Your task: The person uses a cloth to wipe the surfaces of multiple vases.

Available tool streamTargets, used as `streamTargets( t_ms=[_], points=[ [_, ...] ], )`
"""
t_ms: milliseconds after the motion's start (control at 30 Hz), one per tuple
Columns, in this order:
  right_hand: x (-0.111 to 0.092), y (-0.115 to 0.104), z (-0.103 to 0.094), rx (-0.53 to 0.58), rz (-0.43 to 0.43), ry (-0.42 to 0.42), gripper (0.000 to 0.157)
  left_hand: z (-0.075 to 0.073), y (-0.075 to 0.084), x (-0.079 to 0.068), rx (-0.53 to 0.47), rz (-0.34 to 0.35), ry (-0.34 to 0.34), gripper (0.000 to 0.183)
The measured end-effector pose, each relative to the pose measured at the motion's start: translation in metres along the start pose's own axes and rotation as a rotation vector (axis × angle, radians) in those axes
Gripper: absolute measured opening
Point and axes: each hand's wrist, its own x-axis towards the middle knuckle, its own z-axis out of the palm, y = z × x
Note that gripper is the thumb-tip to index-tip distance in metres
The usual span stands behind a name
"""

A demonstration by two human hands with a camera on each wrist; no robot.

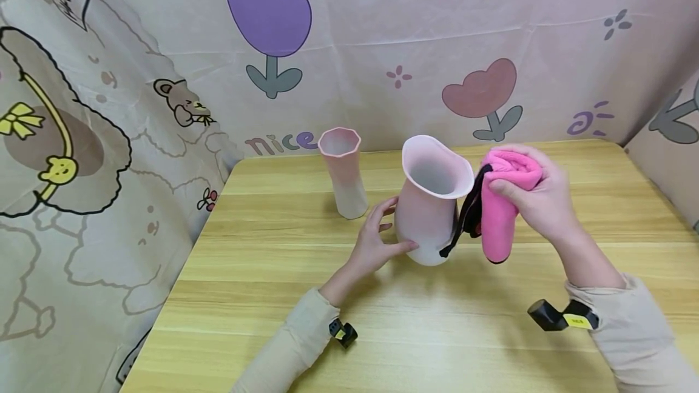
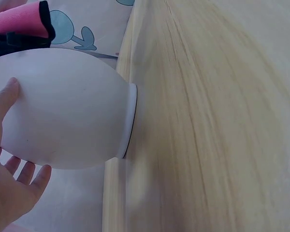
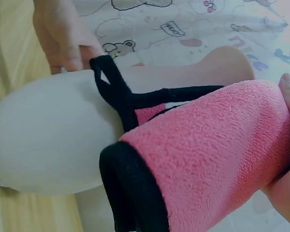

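A large pink-to-white vase with a wavy flared mouth stands upright on the table. My left hand holds its left side low down, thumb at the front and fingers toward the back. To the right of the vase, my right hand grips a rolled pink cloth from its upper end, above the tabletop. The cloth is fuzzy with black edging, and a black loop hangs beside the vase in the right wrist view. Whether the loop touches the vase I cannot tell.
A slimmer pink-to-white vase with an angular rim stands behind and left of the large one. The wooden table meets a patterned fabric backdrop at the back, with more fabric at both sides.
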Motion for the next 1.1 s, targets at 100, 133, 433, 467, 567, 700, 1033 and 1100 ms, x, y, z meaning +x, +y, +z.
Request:
streamTargets(
  t_ms=[100, 133, 433, 467, 567, 700, 1033, 1100],
  points=[
    [0.002, -0.002, 0.0, -0.054, -0.004, -0.018, 0.042, 0.002, -0.008, 0.001, 0.004, -0.005, 0.002, 0.077],
    [0.002, -0.003, 0.0, -0.08, 0.006, -0.022, 0.043, 0.003, -0.012, 0.002, 0.008, -0.007, 0.004, 0.078],
    [-0.001, 0.005, 0.003, -0.149, 0.043, -0.018, 0.048, 0.007, -0.035, 0.005, 0.005, 0.009, 0.015, 0.081],
    [-0.002, 0.006, 0.003, -0.154, 0.045, -0.022, 0.048, 0.007, -0.034, 0.005, 0.005, 0.009, 0.016, 0.081],
    [-0.003, 0.013, 0.005, -0.209, 0.055, -0.067, 0.048, 0.007, -0.033, 0.005, -0.002, 0.01, 0.017, 0.081],
    [-0.004, 0.025, 0.007, -0.283, 0.073, -0.146, 0.049, 0.007, -0.032, 0.005, -0.015, 0.004, 0.021, 0.081],
    [-0.022, 0.06, -0.006, -0.454, 0.187, -0.346, 0.048, 0.003, -0.011, 0.002, -0.039, -0.04, 0.004, 0.079],
    [-0.028, 0.068, -0.009, -0.46, 0.212, -0.381, 0.047, 0.001, -0.003, 0.0, -0.037, -0.04, 0.0, 0.078]
  ],
)
